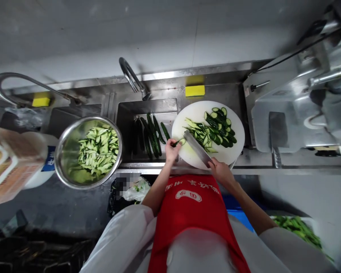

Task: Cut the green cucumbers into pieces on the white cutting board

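A short piece of cucumber (182,141) with a pale cut face is in my left hand (172,150), at the left edge of the round white cutting board (184,113). My right hand (220,171) grips a cleaver (198,148) by its handle, its blade slanting across the board close to that piece. Behind the blade lie thin slanted cucumber slices (200,132). Thicker cucumber chunks (220,127) with dark green skin are heaped on the board's right side.
Several whole cucumbers (152,134) lie in the sink (125,113) under a faucet (130,76). A steel bowl (65,167) of sliced cucumber stands left. A yellow sponge (194,91) sits behind the board; a second cleaver (278,129) lies at the right.
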`<action>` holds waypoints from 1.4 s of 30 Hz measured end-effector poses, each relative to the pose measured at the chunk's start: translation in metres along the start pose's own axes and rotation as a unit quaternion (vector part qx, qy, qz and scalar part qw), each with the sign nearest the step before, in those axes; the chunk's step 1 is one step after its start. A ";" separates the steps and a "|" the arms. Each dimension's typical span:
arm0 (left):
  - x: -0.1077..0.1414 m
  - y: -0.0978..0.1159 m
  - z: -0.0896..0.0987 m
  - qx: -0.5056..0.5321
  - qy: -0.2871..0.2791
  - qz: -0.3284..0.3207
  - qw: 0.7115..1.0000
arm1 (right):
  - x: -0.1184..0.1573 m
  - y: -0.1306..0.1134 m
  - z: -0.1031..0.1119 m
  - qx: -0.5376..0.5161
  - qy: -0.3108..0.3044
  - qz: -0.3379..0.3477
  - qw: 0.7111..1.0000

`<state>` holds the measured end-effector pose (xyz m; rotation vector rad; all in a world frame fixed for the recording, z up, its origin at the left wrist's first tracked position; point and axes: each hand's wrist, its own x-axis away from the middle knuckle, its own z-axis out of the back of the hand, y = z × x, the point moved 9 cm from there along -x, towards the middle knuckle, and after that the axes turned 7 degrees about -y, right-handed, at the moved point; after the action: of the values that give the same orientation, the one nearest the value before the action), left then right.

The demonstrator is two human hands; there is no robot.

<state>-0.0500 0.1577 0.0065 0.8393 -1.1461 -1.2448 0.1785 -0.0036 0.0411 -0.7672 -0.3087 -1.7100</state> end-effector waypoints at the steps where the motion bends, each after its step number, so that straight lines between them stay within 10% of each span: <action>1: 0.002 0.003 -0.005 -0.046 0.001 -0.018 0.999 | 0.002 -0.005 -0.001 0.008 -0.007 -0.005 1.000; 9: 0.018 -0.023 -0.012 -0.040 -0.070 0.085 0.993 | 0.009 -0.024 -0.005 0.011 -0.033 -0.002 0.999; 12: 0.026 -0.001 -0.006 -0.166 -0.081 -0.007 0.983 | 0.008 -0.018 -0.004 0.000 -0.030 0.001 1.000; 17: 0.040 0.041 -0.034 -0.361 -0.299 -0.277 0.839 | 0.008 -0.013 -0.007 -0.005 -0.018 -0.004 1.000; 22: 0.025 0.040 -0.042 -0.412 -0.357 -0.291 0.786 | 0.007 -0.012 -0.008 -0.005 -0.021 -0.010 1.000; 29: 0.016 0.014 -0.024 -0.318 -0.133 -0.117 0.931 | 0.008 -0.016 -0.009 -0.005 -0.030 -0.015 0.999; 33: 0.032 -0.016 -0.032 -0.136 -0.108 -0.022 0.985 | 0.015 -0.028 -0.013 -0.003 -0.036 0.007 0.999; 36: 0.039 -0.020 -0.033 -0.106 -0.099 -0.010 0.989 | 0.018 -0.034 -0.016 0.001 -0.038 0.024 0.999; 42: 0.052 0.015 -0.050 -0.263 -0.208 -0.209 0.919 | 0.016 -0.035 -0.023 0.040 -0.075 0.029 0.996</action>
<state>-0.0010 0.1041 0.0179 0.4219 -0.8981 -2.0485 0.1360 -0.0190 0.0409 -0.8390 -0.4516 -1.5798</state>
